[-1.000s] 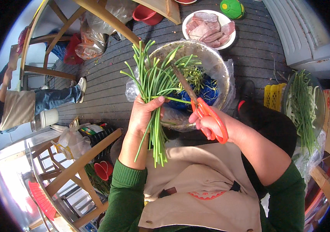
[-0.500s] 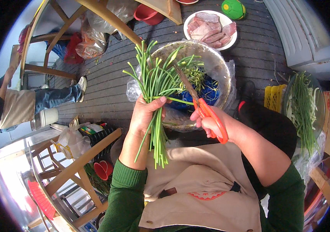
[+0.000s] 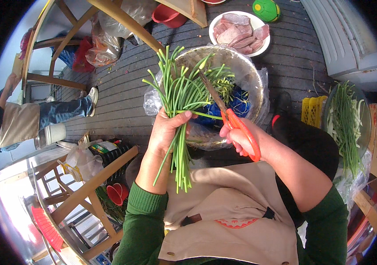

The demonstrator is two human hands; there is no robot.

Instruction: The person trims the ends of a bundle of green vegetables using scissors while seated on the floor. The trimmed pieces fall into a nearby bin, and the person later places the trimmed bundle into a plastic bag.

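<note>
My left hand (image 3: pixel 167 130) is closed around a bunch of long green garlic scapes (image 3: pixel 180 90), their tips fanning upward and cut ends hanging below. One stalk sticks out sideways from under my thumb toward the scissors. Held in my right hand (image 3: pixel 244 137) is a pair of scissors with orange handles (image 3: pixel 247 131); the dark, stained blades point up and left, close beside the bunch. Beneath both hands stands a round basin lined with clear plastic (image 3: pixel 259 84). Inside it lie green trimmings (image 3: pixel 224 93) and something blue, partly hidden by the bunch.
A white bowl of raw meat pieces (image 3: pixel 266 44) and a green ball (image 3: pixel 266 10) lie beyond the basin. At right, a bowl holds long green stalks (image 3: pixel 344 123) beside a yellow crate (image 3: pixel 313 110). Wooden chair frames (image 3: pixel 95 174) stand left; another person (image 3: pixel 18 121) is at far left.
My right hand and the scissors have shifted very slightly up. The bunch in my left hand stays nearly still. At far left, the other person's arm has moved a little.
</note>
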